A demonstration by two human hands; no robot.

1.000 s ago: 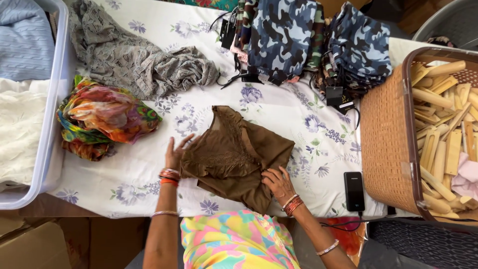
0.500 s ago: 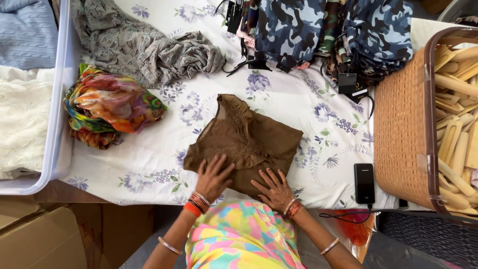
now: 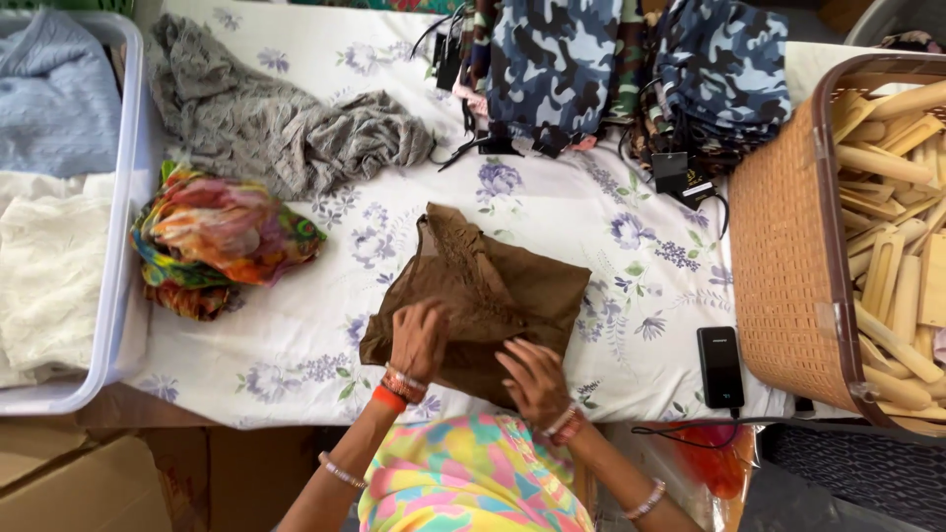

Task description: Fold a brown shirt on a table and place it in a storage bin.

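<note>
Since the earlier frame we have drawn both hands closer together on the brown garment (image 3: 483, 296): half a second ago they lay spread flat on its near edge, and now the left hand (image 3: 419, 340) has its fingers curled into the cloth, pinching up a fold, while the right hand (image 3: 532, 379) rests palm down on the near part, fingers stretched and grasping nothing. The garment itself has stayed where it was, near the front edge of the worktop, roughly at its middle.

The brown garment is a thin, matte fabric, folded into a rough rectangle with a crumpled upper corner. It lies on a white sheet with lilac flowers (image 3: 611, 227) that covers the worktop. Toward the left edge sits a bunched multicoloured cloth (image 3: 222, 236), glossy and swirled in orange, green and red. Behind it a grey knitted garment (image 3: 266, 123) lies loosely heaped. Blue camouflage clothes (image 3: 552, 64) are stacked along the far edge. A black phone (image 3: 720, 366) lies flat by the front right corner, just beside a woven basket (image 3: 778, 236) that holds pale wooden pieces (image 3: 892, 256). A clear plastic bin (image 3: 123, 197) at the left edge holds folded white and blue knits.
</note>
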